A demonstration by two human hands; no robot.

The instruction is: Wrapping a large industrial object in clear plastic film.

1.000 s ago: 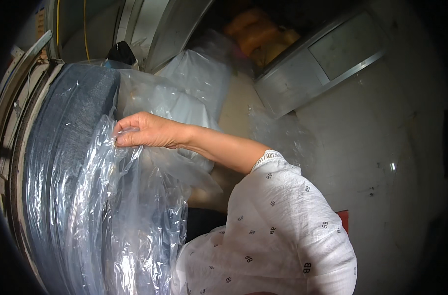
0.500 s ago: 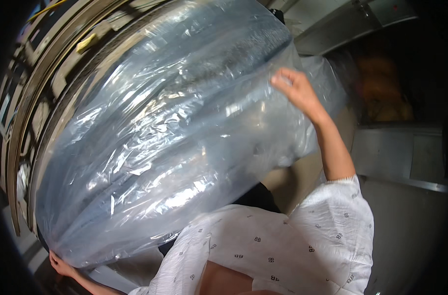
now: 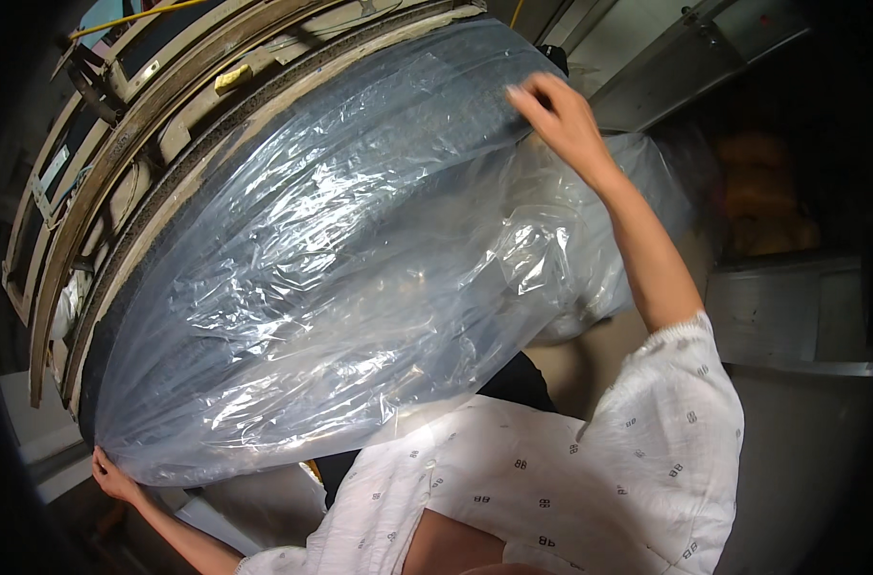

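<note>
A large sheet of clear plastic film, wrinkled and shiny, spreads over a dark surface in front of me. At the far left my left hand pinches the gathered corner of the film, and its folds fan out from there. My right hand is at the film's far right end, with thumb and fingers curled together on the plastic. What lies between those fingertips is partly hidden and slightly blurred.
Along the far side runs a curved machine rim with a yellow piece on it. More bunched clear plastic hangs at the right. Metal panels stand farther right, and orange-brown bundles sit in shadow.
My right hand has moved farther away and a little left. The film's far edge has come nearer, uncovering more of the machine rim. My left hand still pinches its corner; the view has shifted.
</note>
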